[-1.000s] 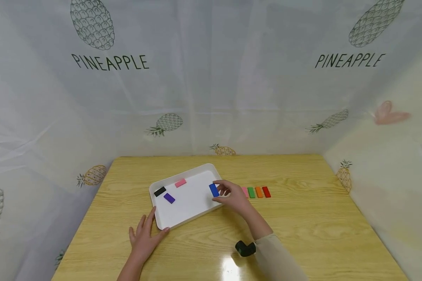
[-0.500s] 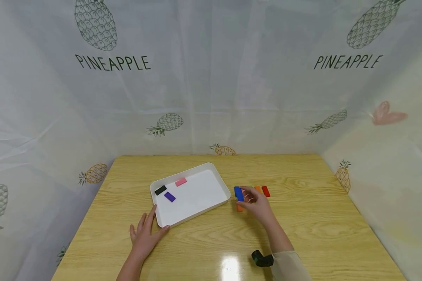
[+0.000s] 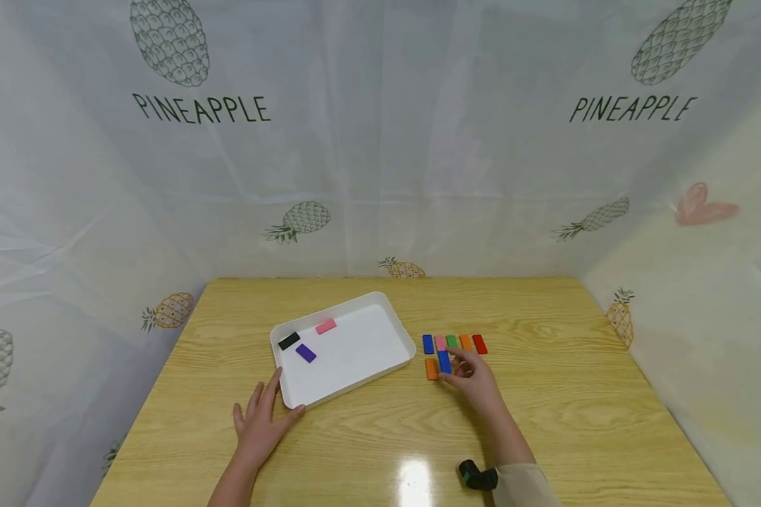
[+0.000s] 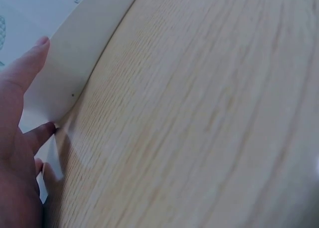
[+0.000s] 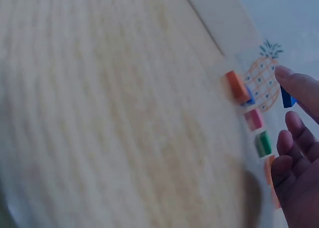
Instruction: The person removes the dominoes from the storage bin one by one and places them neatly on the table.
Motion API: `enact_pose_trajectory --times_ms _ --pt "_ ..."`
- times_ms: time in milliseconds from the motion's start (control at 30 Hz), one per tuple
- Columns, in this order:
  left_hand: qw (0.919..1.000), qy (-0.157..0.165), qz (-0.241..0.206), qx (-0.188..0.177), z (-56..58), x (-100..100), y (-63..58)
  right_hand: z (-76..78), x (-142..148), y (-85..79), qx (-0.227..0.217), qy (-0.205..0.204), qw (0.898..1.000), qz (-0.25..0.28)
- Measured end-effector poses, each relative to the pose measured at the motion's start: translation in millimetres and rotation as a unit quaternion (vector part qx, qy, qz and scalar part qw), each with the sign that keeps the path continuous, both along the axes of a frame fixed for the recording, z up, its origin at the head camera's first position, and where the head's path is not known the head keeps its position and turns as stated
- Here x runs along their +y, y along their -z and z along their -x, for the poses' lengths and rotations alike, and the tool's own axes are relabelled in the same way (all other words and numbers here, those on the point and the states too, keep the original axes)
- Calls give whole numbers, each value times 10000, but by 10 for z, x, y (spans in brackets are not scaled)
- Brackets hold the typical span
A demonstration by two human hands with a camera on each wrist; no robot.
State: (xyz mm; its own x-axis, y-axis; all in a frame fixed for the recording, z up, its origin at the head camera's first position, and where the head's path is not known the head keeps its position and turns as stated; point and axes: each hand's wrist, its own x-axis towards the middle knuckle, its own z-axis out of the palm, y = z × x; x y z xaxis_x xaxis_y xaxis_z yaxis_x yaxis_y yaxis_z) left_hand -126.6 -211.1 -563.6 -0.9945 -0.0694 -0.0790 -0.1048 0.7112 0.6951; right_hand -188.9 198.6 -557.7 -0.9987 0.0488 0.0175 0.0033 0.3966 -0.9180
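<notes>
My right hand [image 3: 477,384] pinches a small blue rectangular block [image 3: 444,362] between thumb and fingers. It is close over the table, right of an orange block [image 3: 431,369] and just below a pink block [image 3: 440,342] in the head view. In the right wrist view, only part of the held blue block [image 5: 287,98] shows beside the thumb. My left hand [image 3: 259,428], fingers spread, touches the near left corner of a white tray [image 3: 355,355]. Inside that tray lie a black block [image 3: 289,341], a purple block [image 3: 306,353] and a pink block [image 3: 326,326].
Beyond the right hand runs a row on the wooden table [image 3: 564,394]: a blue block [image 3: 428,344], the pink one, a green block [image 3: 452,341], an orange block [image 3: 466,341] and a red block [image 3: 479,344]. Pineapple-print cloth [image 3: 380,141] hangs behind.
My right hand has carried the blue block rightward from over the tray to beside the orange block, uncovering the row behind. The left hand stays at the tray corner.
</notes>
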Motion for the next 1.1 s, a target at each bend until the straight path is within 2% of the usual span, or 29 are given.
enact_pose_trajectory --times_ms 300,467,900,1100 --pt "10000 -10 18 29 17 -5 25 16 33 127 -164 52 9998 100" --pt "10000 -16 8 38 28 -2 32 25 40 126 -129 -57 9999 -6" --pt "10000 -17 10 95 27 -4 40 90 34 121 -334 -13 9982 -491" --pt "9999 -14 13 136 25 -1 40 120 29 110 -416 -69 9978 -509"
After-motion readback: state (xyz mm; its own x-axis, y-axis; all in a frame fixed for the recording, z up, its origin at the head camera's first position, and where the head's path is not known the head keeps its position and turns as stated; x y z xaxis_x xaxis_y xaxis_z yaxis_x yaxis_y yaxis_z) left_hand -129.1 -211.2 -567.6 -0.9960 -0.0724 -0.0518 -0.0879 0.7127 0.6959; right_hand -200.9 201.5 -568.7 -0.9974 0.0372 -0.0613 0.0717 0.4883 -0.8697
